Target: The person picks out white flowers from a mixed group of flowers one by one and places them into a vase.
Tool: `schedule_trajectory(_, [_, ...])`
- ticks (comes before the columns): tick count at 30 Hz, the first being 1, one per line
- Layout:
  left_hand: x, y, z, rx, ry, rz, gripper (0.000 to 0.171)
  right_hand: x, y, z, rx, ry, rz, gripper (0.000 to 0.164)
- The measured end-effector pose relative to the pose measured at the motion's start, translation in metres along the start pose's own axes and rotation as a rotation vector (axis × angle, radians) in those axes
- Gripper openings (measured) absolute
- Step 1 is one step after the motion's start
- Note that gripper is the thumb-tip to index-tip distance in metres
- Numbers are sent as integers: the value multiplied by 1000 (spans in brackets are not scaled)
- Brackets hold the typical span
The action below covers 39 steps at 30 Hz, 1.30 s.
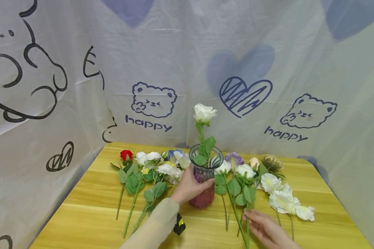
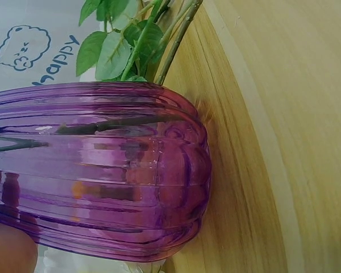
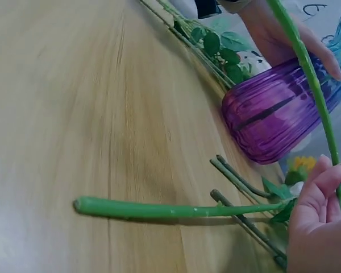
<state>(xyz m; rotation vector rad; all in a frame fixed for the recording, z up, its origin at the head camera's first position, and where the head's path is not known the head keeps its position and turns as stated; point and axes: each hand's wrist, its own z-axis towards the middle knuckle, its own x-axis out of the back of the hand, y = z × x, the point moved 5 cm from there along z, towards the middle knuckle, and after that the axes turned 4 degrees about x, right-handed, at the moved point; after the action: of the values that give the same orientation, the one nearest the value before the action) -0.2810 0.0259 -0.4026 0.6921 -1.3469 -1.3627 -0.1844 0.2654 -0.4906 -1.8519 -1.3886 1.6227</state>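
Observation:
My left hand grips a ribbed glass vase, purple below and clear at the rim, upright on the table. A white rose stands in it; dark stem ends show through the glass in the left wrist view. My right hand pinches a green stem between thumb and fingers, right of the vase. In the head view this stem runs up to leaves below a white rose. A second thick green stem lies beside that hand.
Left of the vase lie a red rose and several white flowers. To the right are a purple flower, a brownish bloom and white ruffled flowers. A black object sits by the left sleeve. Printed cloth hangs behind.

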Motion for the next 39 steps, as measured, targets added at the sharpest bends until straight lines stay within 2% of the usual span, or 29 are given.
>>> schedule_trajectory(6, [0,0,0,-2,1,-3,71,0,-9,0,101,205,-137,13])
schedule_trajectory(9, [-1,0,1,-3,2,-4,71,-1,-18,0,161,315,-198,22])
schedule_trajectory(13, [-1,-1,1,-1,3,-5,71,-5,-32,1,228,396,-236,25])
schedule_trajectory(18, [-1,-1,1,-1,4,-1,71,-17,-54,3,321,370,-229,14])
schedule_trajectory(22, [0,-1,0,-3,3,4,71,-31,-73,5,410,330,-239,15])
schedule_trajectory(28, [0,-1,0,-4,-5,2,70,-58,-103,10,605,271,-251,18])
schedule_trajectory(35, [-6,-39,17,4,4,26,76,-94,-137,15,822,188,-191,26])
schedule_trajectory(39, [-6,-39,16,1,8,28,77,-114,-153,17,927,223,-204,34])
